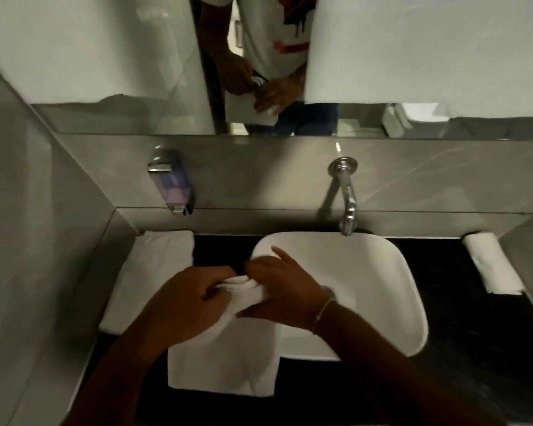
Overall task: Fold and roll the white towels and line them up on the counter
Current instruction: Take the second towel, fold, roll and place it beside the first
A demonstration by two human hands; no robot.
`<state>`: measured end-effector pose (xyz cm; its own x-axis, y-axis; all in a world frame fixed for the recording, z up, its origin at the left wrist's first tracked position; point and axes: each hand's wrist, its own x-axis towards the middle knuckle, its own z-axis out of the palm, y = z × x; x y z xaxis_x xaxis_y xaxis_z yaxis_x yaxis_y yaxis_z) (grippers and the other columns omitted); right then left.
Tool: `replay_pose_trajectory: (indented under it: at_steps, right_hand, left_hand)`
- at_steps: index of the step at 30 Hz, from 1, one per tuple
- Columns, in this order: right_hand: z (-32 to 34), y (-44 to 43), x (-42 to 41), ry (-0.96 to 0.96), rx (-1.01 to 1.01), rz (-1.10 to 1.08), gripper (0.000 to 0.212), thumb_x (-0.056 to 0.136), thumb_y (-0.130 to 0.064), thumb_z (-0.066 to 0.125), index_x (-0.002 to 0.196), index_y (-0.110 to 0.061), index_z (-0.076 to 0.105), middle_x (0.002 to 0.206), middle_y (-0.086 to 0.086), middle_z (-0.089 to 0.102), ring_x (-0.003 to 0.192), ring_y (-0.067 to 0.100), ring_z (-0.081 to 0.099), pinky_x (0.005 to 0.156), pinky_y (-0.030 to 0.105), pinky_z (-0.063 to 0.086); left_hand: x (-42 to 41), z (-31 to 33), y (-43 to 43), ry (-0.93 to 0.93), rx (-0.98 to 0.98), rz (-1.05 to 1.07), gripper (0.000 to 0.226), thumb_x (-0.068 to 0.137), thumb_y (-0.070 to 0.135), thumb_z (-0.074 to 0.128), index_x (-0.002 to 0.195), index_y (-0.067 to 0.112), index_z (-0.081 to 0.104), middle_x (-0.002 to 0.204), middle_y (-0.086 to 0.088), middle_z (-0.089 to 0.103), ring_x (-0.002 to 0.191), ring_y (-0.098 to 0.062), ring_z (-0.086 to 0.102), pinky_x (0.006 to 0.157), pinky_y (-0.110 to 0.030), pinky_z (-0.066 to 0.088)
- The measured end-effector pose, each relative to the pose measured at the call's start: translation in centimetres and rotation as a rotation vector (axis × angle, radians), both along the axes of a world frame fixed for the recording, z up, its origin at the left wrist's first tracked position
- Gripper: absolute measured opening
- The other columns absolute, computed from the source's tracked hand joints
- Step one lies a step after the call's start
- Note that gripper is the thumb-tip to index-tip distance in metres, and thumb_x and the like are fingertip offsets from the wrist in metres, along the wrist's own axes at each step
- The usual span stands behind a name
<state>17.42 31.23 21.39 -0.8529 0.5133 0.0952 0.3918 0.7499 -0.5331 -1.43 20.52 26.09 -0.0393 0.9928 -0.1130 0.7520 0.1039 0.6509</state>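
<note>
Here we have both hands, left hand (185,298) and right hand (282,287), clenched on the rolled top of the white towel (225,361), which hangs over the dark worktop (462,333) beside the sink (382,272). If our grip loosens, the roll could unravel or slip into the basin.

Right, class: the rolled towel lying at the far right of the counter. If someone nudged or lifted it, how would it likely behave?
The rolled towel is a cylinder lying on the dark counter, so a sideways nudge would probably roll it. It is soft cloth, so likely light and squashy. Its near end looks loose, so lifting it by one end might let it unwind.
</note>
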Motion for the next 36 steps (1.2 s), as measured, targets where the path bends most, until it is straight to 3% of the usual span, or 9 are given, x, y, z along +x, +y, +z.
replay_pose_trajectory:
  at_steps: [3, 6, 11, 15, 18, 21, 24, 30, 36]
  right_hand:
    - [3.3, 2.0, 8.1, -0.151, -0.157, -0.043, 0.036, 0.075, -0.054, 0.083, 0.099, -0.033, 0.066, 0.092, -0.010, 0.076, 0.081, 0.007, 0.067, 0.076, 0.021, 0.049]
    - [5.8, 4.1, 19.7, -0.280, -0.229, -0.110, 0.027, 0.077, -0.045, 0.084, 0.093, -0.031, 0.068, 0.090, -0.009, 0.074, 0.083, 0.009, 0.068, 0.076, 0.021, 0.048]
    - [8.6, 10.2, 35.0, -0.206, -0.248, -0.340, 0.029, 0.082, -0.035, 0.082, 0.073, -0.016, 0.062, 0.072, 0.006, 0.068, 0.074, 0.009, 0.064, 0.072, 0.044, 0.057]
    - [8.9, 14.8, 44.9, -0.191, 0.054, -0.574, 0.024, 0.086, -0.045, 0.075, 0.104, -0.028, 0.073, 0.102, -0.008, 0.078, 0.097, 0.016, 0.073, 0.086, 0.036, 0.058]
    - [6.2, 16.3, 50.3, -0.123, 0.135, -0.680, 0.033, 0.085, -0.045, 0.071, 0.117, -0.034, 0.072, 0.123, -0.007, 0.072, 0.114, 0.017, 0.068, 0.095, 0.036, 0.056]
    - [0.2, 15.4, 55.6, -0.061, 0.140, -0.724, 0.028, 0.083, -0.034, 0.073, 0.111, -0.033, 0.077, 0.113, -0.004, 0.071, 0.108, 0.018, 0.066, 0.094, 0.034, 0.055]
    - [-7.2, 12.2, 57.6, -0.034, 0.017, -0.717, 0.026, 0.080, -0.018, 0.076, 0.105, -0.026, 0.080, 0.101, -0.001, 0.071, 0.094, 0.019, 0.067, 0.087, 0.029, 0.055]
    - [-20.5, 6.1, 59.0, -0.550, -0.371, -0.508, 0.040, 0.095, -0.036, 0.051, 0.133, -0.036, 0.063, 0.135, -0.005, 0.061, 0.125, 0.022, 0.059, 0.104, 0.031, 0.048]
    - [-22.8, 6.1, 59.3, -0.500, -0.486, -0.557, 0.040, 0.100, -0.031, 0.049, 0.139, -0.039, 0.057, 0.142, -0.004, 0.060, 0.130, 0.022, 0.054, 0.112, 0.029, 0.040]
  left_hand:
    - [6.7, 0.8, 2.4, -0.127, -0.039, -0.203, 0.035, 0.079, 0.056, 0.056, 0.108, 0.037, 0.063, 0.098, 0.016, 0.072, 0.088, -0.001, 0.067, 0.074, -0.016, 0.052]
    - [16.7, 1.1, 6.6, -0.118, -0.041, -0.425, 0.030, 0.078, 0.047, 0.060, 0.108, 0.041, 0.059, 0.098, 0.021, 0.067, 0.089, -0.001, 0.064, 0.076, -0.018, 0.051]
    - [30.8, 1.9, 15.1, -0.136, 0.022, -0.437, 0.015, 0.077, 0.032, 0.058, 0.091, 0.031, 0.063, 0.088, 0.008, 0.070, 0.084, -0.014, 0.069, 0.072, -0.032, 0.055]
    - [41.9, 1.1, 22.0, 0.029, 0.137, -0.252, 0.028, 0.086, 0.029, 0.060, 0.112, 0.031, 0.068, 0.110, -0.002, 0.072, 0.103, -0.026, 0.067, 0.081, -0.031, 0.048]
    - [47.5, -1.2, 24.4, 0.079, 0.173, -0.192, 0.024, 0.090, 0.029, 0.063, 0.113, 0.029, 0.068, 0.109, -0.001, 0.071, 0.095, -0.020, 0.065, 0.078, -0.030, 0.045]
    - [51.7, -5.4, 24.2, 0.152, 0.178, -0.284, 0.024, 0.086, 0.021, 0.064, 0.108, 0.029, 0.067, 0.109, 0.003, 0.065, 0.099, -0.020, 0.065, 0.079, -0.036, 0.056]
    - [54.1, -11.9, 21.5, 0.188, 0.090, -0.287, 0.022, 0.085, 0.018, 0.062, 0.103, 0.032, 0.064, 0.107, 0.004, 0.063, 0.102, -0.019, 0.063, 0.083, -0.036, 0.054]
    - [55.7, -24.8, 15.0, 0.302, -0.426, -0.444, 0.030, 0.099, 0.020, 0.048, 0.125, 0.016, 0.062, 0.129, -0.006, 0.061, 0.121, -0.026, 0.061, 0.099, -0.031, 0.049]
    - [54.3, -27.7, 14.6, 0.208, -0.503, -0.359, 0.034, 0.103, 0.031, 0.046, 0.133, 0.033, 0.064, 0.135, 0.004, 0.064, 0.127, -0.020, 0.059, 0.105, -0.026, 0.044]
